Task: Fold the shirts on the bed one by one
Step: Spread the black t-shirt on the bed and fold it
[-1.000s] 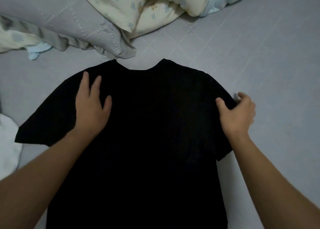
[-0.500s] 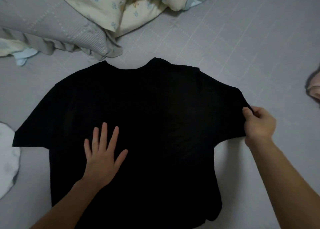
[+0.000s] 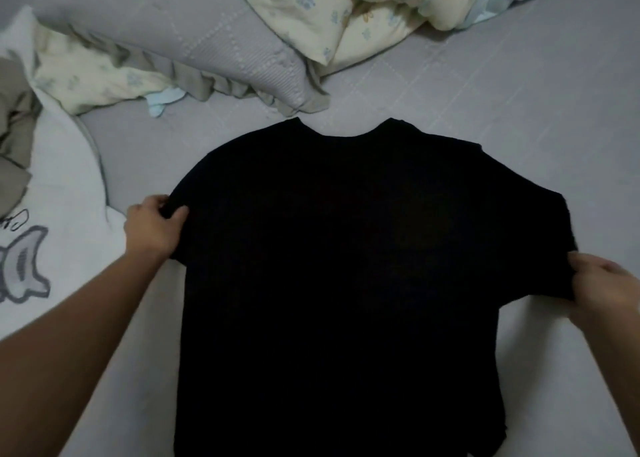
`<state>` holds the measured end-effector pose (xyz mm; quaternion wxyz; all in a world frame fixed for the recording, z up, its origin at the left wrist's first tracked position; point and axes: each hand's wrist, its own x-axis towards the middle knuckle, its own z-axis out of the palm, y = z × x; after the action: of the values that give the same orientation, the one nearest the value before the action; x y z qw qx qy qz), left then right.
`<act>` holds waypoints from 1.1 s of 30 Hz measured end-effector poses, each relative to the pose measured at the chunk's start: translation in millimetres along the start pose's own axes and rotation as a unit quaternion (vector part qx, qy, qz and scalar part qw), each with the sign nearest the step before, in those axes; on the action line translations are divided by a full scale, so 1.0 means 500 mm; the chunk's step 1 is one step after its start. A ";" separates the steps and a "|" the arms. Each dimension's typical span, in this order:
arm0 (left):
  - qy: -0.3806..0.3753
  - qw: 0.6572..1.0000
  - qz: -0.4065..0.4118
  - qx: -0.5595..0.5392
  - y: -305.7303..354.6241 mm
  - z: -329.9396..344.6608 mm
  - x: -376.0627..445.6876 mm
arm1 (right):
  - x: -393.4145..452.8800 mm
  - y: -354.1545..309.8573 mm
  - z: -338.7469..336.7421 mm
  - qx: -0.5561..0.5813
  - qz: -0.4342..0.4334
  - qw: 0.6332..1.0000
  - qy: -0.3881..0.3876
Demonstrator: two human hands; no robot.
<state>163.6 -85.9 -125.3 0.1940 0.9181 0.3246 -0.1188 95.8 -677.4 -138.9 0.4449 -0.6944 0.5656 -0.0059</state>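
Observation:
A black T-shirt (image 3: 353, 266) lies spread on the grey bed (image 3: 519, 103), collar pointing away from me. My left hand (image 3: 152, 228) grips the end of its left sleeve, thumb on top and fingers curled under the cloth. My right hand (image 3: 602, 287) pinches the end of the right sleeve at the frame's right edge. Both sleeves are bunched in at the hands. The shirt's hem runs off the bottom of the view.
A white shirt (image 3: 52, 248) with a grey cartoon print lies at the left, a beige garment (image 3: 14, 138) behind it. A grey frilled pillow (image 3: 194, 37) and a cream floral duvet (image 3: 363, 9) lie beyond the collar. Bare grey sheet stretches to the right.
My left hand left the shirt's middle and took hold of the left sleeve end, drawing it inward. My right hand keeps its hold on the right sleeve. The view shifted left.

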 end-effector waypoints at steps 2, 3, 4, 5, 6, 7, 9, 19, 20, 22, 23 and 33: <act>-0.051 0.998 0.002 -0.020 -0.021 -0.022 0.034 | 0.017 0.010 -0.012 0.013 0.041 0.999 -0.009; -0.054 0.998 0.009 -0.023 -0.027 -0.031 0.044 | 0.017 0.017 -0.014 0.023 0.054 0.998 -0.006; -0.038 0.999 0.019 -0.025 -0.033 -0.039 0.052 | 0.015 0.022 -0.014 0.029 0.057 0.998 -0.001; -0.006 0.999 0.031 -0.031 -0.038 -0.046 0.060 | 0.004 0.023 -0.011 0.034 0.053 0.998 0.012; 0.030 0.998 0.042 -0.046 -0.043 -0.051 0.065 | -0.012 0.022 -0.009 0.034 0.042 0.998 0.021; 0.055 0.995 0.048 -0.068 -0.044 -0.054 0.069 | -0.030 0.018 -0.004 0.035 0.028 0.999 0.020; 0.048 0.992 0.042 -0.105 -0.042 -0.049 0.068 | -0.064 0.013 0.003 0.023 0.010 1.000 -0.001; -0.001 0.969 -0.122 -0.216 -0.195 0.027 -0.135 | -0.276 0.177 -0.027 0.004 0.059 0.994 -0.089; -0.023 0.970 -0.116 -0.214 -0.217 0.036 -0.174 | -0.297 0.205 -0.039 -0.023 0.058 0.991 -0.116; -0.074 0.975 -0.092 -0.190 -0.260 0.050 -0.252 | -0.335 0.252 -0.062 -0.056 0.069 0.982 -0.169; -0.104 0.975 -0.078 -0.178 -0.280 0.054 -0.291 | -0.350 0.274 -0.073 -0.068 0.072 0.976 -0.192; -0.217 0.953 -0.158 -0.138 -0.433 0.110 -0.576 | -0.401 0.392 -0.165 -0.091 0.063 0.979 -0.173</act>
<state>-199.5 -113.3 -135.9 0.3629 0.7714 0.4291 -0.2985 -171.8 -562.5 -112.2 0.4704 -0.6857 0.5209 0.1932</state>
